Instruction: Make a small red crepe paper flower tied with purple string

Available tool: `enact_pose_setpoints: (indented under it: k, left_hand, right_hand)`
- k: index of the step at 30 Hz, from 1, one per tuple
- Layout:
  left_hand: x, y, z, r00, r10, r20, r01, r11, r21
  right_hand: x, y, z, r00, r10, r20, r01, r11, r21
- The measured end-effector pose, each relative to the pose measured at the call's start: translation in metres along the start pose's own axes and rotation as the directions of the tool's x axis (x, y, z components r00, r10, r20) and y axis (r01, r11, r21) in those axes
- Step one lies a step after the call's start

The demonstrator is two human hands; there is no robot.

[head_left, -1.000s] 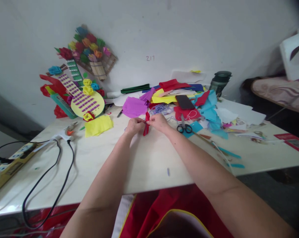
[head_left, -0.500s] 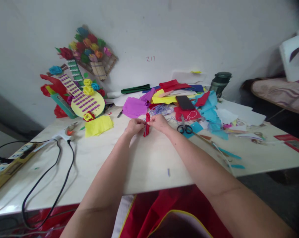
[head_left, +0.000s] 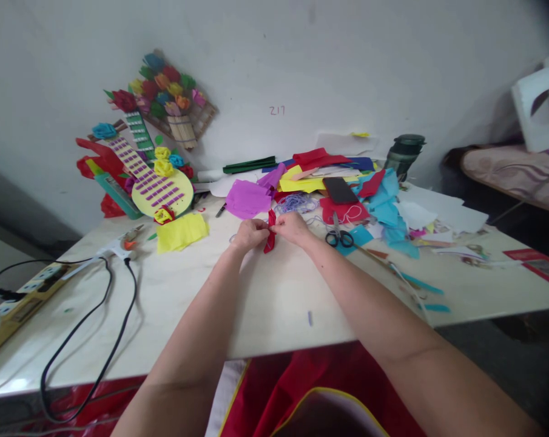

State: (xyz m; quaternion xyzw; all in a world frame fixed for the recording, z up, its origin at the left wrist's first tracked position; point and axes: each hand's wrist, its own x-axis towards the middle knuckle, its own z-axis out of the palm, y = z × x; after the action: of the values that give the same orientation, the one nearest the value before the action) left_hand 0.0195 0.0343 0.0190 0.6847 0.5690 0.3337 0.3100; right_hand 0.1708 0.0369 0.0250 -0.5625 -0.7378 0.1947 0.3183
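Observation:
A narrow bundle of folded red crepe paper [head_left: 269, 244] stands out between my two hands over the middle of the table, its ends showing above and below the fingers. My left hand [head_left: 250, 235] is closed in a pinch at its left side. From the right, my right hand [head_left: 293, 228] pinches it at the middle, fingertips close to the left ones. Whether thread is held there too is too small to make out. Behind the hands lie a tangle of lavender yarn [head_left: 296, 203] and purple crepe paper [head_left: 247, 199]. Black-handled scissors [head_left: 339, 237] rest right of my right hand.
Yellow crepe paper [head_left: 182, 232] lies to the left, near a glue gun [head_left: 118, 247] with a black cord. A paper-flower guitar [head_left: 162, 194] leans on the wall. A phone [head_left: 340, 190], coloured sheets and a dark bottle [head_left: 404, 155] are at the back.
Both hands keep their pinch on the red crepe paper, with only slight finger movement. The whole view has shifted very slightly.

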Motion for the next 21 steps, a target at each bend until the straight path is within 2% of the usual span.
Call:
enact_pose_setpoints:
  k: [6,10,15,21]
  left_hand:
    - [0.001,-0.002,-0.001,0.998,-0.062,-0.022,0.057,0.981,-0.187]
    - [0.001,-0.004,0.000,0.999,-0.039,-0.019,0.034,0.978,-0.207]
    - [0.002,-0.006,0.000,0.997,-0.071,0.012,0.071,0.968,-0.242]
    - [0.000,-0.001,-0.011,0.978,0.017,-0.206,-0.037,0.995,-0.094]
  right_hand:
    - [0.001,0.002,0.002,1.000,-0.011,-0.006,0.011,1.000,0.000]
    - [0.001,0.002,0.001,1.000,-0.004,0.002,0.004,1.000,0.023]
    - [0.001,0.003,0.002,1.000,-0.013,-0.003,0.013,0.997,0.075]
    - [0.002,0.005,0.003,1.000,-0.006,-0.011,0.007,0.996,0.094]
